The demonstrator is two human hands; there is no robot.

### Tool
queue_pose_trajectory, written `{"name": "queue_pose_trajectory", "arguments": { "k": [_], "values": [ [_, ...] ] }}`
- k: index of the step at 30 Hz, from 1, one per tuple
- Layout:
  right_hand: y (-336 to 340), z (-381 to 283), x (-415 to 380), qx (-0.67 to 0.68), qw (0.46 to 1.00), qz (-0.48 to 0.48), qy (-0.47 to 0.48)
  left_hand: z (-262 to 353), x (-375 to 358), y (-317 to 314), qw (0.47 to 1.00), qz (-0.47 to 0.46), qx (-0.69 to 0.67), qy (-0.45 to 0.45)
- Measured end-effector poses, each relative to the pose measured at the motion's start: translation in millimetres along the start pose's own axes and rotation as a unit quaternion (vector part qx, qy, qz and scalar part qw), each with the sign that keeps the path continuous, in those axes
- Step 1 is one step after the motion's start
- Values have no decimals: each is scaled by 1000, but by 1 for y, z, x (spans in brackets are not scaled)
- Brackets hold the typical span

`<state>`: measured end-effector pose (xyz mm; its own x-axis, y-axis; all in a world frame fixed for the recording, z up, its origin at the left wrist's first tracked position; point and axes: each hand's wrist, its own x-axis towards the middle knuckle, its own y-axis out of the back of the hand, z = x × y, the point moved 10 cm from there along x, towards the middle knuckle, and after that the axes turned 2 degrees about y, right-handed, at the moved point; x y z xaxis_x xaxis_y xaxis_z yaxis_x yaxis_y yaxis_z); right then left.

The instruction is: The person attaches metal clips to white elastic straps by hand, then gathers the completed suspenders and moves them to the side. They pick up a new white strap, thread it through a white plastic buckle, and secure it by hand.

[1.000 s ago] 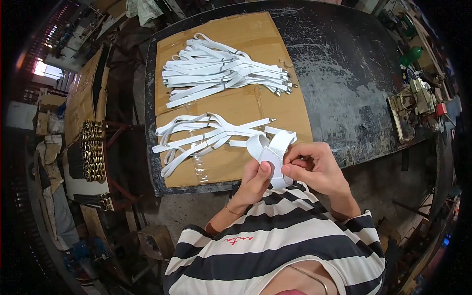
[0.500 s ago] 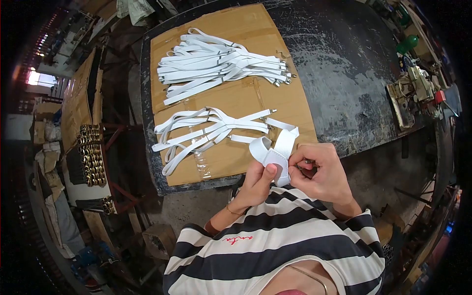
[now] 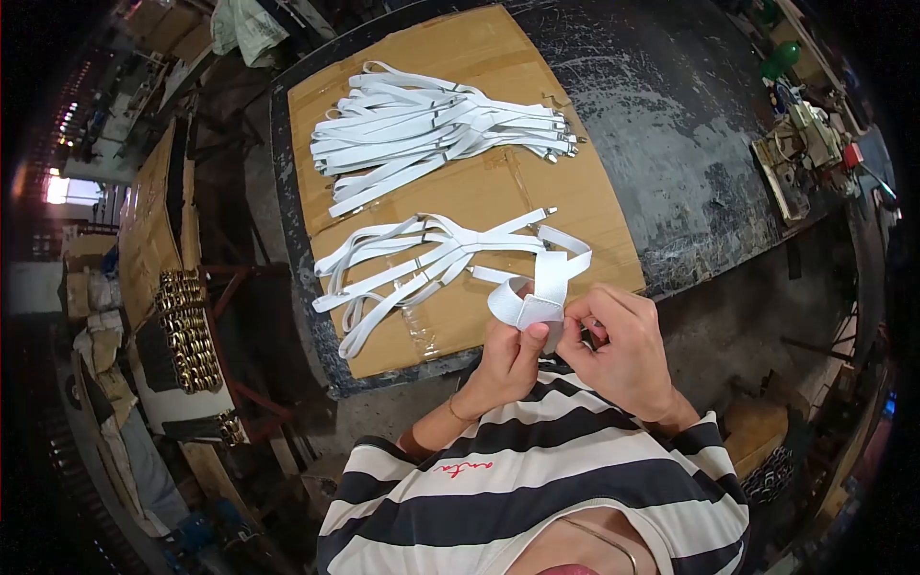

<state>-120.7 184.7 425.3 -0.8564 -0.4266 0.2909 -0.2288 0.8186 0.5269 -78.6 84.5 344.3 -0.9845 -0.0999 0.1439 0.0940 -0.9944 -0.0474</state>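
Note:
My left hand (image 3: 511, 362) is closed on a pair of white suspenders (image 3: 548, 278), its thumb pressed on the stitched patch where the wide straps cross. Looped straps rise from the patch toward the table edge. Right beside the patch, my right hand (image 3: 618, 347) has its fingers curled into a pinch; whatever they hold is hidden. Just beyond lies a small group of white suspenders (image 3: 450, 251) with metal clips and sliders. Farther back, a larger bundle of white suspenders (image 3: 431, 129) is laid out with its clips to the right.
A flat cardboard sheet (image 3: 537, 196) lies under the suspenders on a worn black table (image 3: 680, 163). At the table's right end stand metal parts (image 3: 800, 153) and a green bottle (image 3: 781, 59). To the left, rows of brass-coloured metal pieces (image 3: 192, 335) hang from a bench.
The view has shifted slightly, so the table appears turned and moved. My right hand's fingers have shifted at the patch; my left hand keeps its hold on the suspenders.

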Motion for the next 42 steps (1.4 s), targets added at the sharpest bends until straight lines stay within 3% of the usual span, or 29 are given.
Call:
{"name": "queue_pose_trajectory", "arguments": {
  "k": [10, 13, 15, 17, 19, 23, 29, 31, 33, 35, 36, 37, 39, 42],
  "values": [
    [-14, -3, -5, -22, 997, 65, -27, -10, 0, 11, 997, -59, -31, 30],
    [-5, -3, -7, -33, 995, 92, -33, -14, -2, 17, 999, -30, 17, 34],
    [15, 15, -12, -56, 985, 112, -122, -16, 2, 31, 995, 29, -62, 68],
    [26, 28, -16, -46, 983, 119, -129, -16, 12, 29, 990, 10, -127, 68],
    [27, 37, -19, 63, 987, 92, -114, -11, 14, 7, 934, -105, -331, 82],
    [15, 51, -26, 200, 967, 51, -152, -3, 14, -8, 885, -117, -437, 109],
    [20, 49, -25, 208, 966, 42, -147, -2, 11, -22, 918, -100, -365, 122],
    [23, 39, -21, 183, 975, -34, -124, -3, 13, -31, 929, -103, -339, 102],
    [29, 34, -20, 195, 976, -37, -95, -4, 14, -45, 939, -108, -315, 81],
    [39, 37, -23, 158, 984, -44, -68, -18, 8, -54, 960, -51, -247, 121],
    [44, 37, -24, 142, 987, -66, -32, -24, 2, -58, 974, -64, -157, 149],
    [51, 44, -28, 141, 987, -67, -31, -24, 1, -70, 974, -63, -157, 148],
    [53, 79, -43, 339, 925, -67, -155, -1, 8, -89, 985, -32, -155, 68],
    [52, 113, -67, 587, 755, -95, -275, 8, 27, -125, 983, -98, -152, 29]
  ]
}}
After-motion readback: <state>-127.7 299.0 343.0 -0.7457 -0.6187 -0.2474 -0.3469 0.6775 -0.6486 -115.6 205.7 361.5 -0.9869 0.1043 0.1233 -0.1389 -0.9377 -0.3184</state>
